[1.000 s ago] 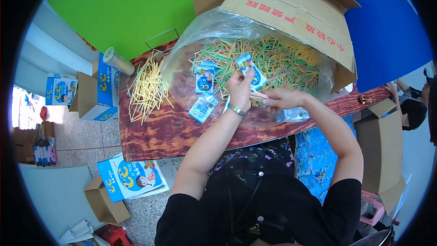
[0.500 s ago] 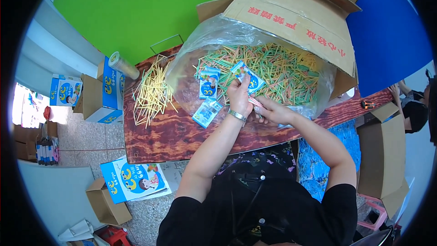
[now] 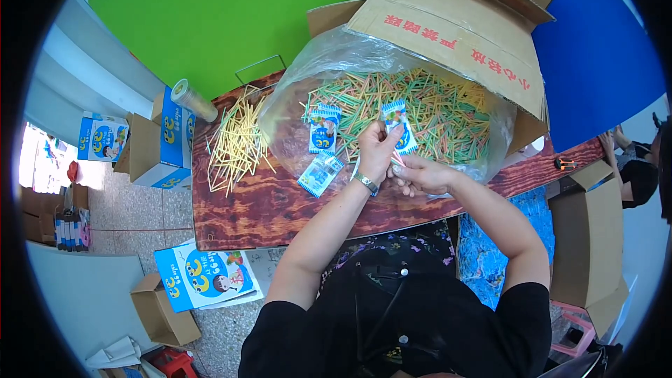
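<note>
A small blue-and-white packet (image 3: 395,117) is pinched in my left hand (image 3: 375,152), the thumb lying across its front. Close beside it, the closed fingers of my right hand (image 3: 427,175) grip a few thin pink and pale sticks (image 3: 397,159). Their upper ends are by the packet's lower edge; whether any are inside it I cannot tell. Beyond both hands, a heap of green, pink and yellow sticks (image 3: 434,115) spreads over a clear plastic bag (image 3: 287,108). Left of my hands lie blue-and-white packets (image 3: 323,131), overlapping, with another packet (image 3: 320,173) nearer me.
Pale yellow sticks (image 3: 238,143) are piled on the wooden table (image 3: 238,220) at left, near a clear tub (image 3: 194,101). A large carton (image 3: 448,24) lies behind the heap. Blue printed boxes (image 3: 203,276) are on the left. At far right is another person (image 3: 633,175).
The packet has turned from slanted to nearly upright. My left hand has shifted slightly right with it, and my right hand stays close by with the sticks.
</note>
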The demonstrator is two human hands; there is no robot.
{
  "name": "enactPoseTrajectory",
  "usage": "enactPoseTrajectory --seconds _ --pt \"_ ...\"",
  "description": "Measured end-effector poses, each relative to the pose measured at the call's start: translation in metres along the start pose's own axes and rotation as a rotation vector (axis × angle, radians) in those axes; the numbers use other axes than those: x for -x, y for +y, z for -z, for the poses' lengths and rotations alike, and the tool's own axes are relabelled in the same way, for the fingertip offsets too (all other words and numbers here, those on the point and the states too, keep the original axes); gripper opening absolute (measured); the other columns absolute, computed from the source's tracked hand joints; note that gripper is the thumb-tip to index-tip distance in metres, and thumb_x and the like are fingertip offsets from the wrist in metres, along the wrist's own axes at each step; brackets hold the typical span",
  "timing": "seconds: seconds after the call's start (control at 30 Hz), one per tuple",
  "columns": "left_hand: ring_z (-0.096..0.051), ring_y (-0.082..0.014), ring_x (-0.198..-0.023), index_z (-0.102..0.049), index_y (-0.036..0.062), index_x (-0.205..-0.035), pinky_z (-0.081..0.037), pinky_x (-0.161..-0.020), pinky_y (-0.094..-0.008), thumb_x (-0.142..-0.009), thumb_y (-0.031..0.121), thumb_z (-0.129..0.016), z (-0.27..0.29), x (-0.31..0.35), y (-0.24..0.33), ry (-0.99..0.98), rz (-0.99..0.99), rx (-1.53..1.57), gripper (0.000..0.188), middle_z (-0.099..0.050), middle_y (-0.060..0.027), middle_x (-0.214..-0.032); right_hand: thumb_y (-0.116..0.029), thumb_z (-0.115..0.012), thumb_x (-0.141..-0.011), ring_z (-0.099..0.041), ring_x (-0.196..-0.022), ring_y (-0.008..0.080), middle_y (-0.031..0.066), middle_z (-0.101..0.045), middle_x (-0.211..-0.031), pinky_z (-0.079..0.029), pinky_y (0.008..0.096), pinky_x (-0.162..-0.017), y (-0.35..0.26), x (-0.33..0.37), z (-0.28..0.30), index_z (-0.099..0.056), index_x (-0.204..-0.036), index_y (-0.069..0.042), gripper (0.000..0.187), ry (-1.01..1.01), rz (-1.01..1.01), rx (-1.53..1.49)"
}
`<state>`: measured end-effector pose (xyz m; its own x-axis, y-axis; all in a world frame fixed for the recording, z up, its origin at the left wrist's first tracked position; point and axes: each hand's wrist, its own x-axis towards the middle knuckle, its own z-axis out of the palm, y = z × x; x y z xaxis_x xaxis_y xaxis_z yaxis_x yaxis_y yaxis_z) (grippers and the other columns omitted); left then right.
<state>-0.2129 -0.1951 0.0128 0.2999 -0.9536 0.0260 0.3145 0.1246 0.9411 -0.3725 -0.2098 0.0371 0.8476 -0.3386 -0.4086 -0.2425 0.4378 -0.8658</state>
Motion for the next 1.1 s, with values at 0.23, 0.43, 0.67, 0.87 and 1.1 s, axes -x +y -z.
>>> enactPoseTrajectory --seconds 0.23,0.43,0.67,0.87,1.1 --pt "-0.050 -0.0133 -0.052 -0.060 0.0013 -0.083 -0.040 -0.050 -0.0282 -0.078 0.016 -0.075 0.039 0.009 0.031 -0.049 -0.325 -0.451 0.022 -0.056 -0.0050 -0.064 -0.028 -0.044 -0.101 -0.064 -0.074 0.0161 0.0067 -0.058 -0.084 -0.051 0.0333 -0.062 -0.090 0.051 -0.026 -0.047 -0.111 -0.007 0.023 0.100 -0.106 0.665" --pt "-0.055 -0.0122 -0.053 -0.065 0.0042 -0.088 -0.042 -0.048 -0.0269 -0.075 0.014 -0.079 0.043 0.038 0.053 -0.113 -0.600 -0.772 0.022 -0.061 -0.0045 -0.066 -0.021 -0.049 -0.097 -0.061 -0.079 0.0385 0.0189 -0.057 -0.081 -0.044 0.0466 -0.067 -0.136 0.062 -0.014 -0.050 -0.101 -0.004 0.017 0.174 0.284 1.288" --pt "-0.057 -0.0161 -0.053 -0.064 0.0038 -0.088 -0.043 -0.048 -0.0292 -0.072 0.013 -0.081 0.046 0.043 0.050 -0.118 -0.569 -0.757 0.025 -0.063 -0.0062 -0.068 -0.019 -0.055 -0.092 -0.062 -0.079 0.0405 0.0202 -0.062 -0.078 -0.045 0.0515 -0.067 -0.157 0.049 -0.026 -0.053 -0.098 -0.004 0.017 0.069 0.179 1.489" --pt "-0.064 -0.0236 -0.060 -0.063 0.0024 -0.092 -0.048 -0.053 -0.0338 -0.073 0.014 -0.079 0.048 0.044 0.056 -0.164 -0.701 -0.845 0.027 -0.064 -0.0096 -0.072 -0.023 -0.056 -0.091 -0.063 -0.081 0.0400 0.0182 -0.063 -0.077 -0.047 0.0501 -0.067 -0.176 0.039 -0.038 -0.055 -0.093 -0.004 0.019 0.030 -0.068 1.653" --pt "-0.064 -0.0237 -0.062 -0.064 0.0020 -0.095 -0.050 -0.055 -0.0343 -0.074 0.012 -0.078 0.054 0.044 0.056 -0.132 -0.719 -0.855 0.028 -0.065 -0.0111 -0.076 -0.017 -0.064 -0.085 -0.064 -0.084 0.0391 0.0190 -0.064 -0.081 -0.050 0.0478 -0.071 -0.177 0.020 -0.049 -0.056 -0.100 0.000 0.024 0.040 0.035 1.763"
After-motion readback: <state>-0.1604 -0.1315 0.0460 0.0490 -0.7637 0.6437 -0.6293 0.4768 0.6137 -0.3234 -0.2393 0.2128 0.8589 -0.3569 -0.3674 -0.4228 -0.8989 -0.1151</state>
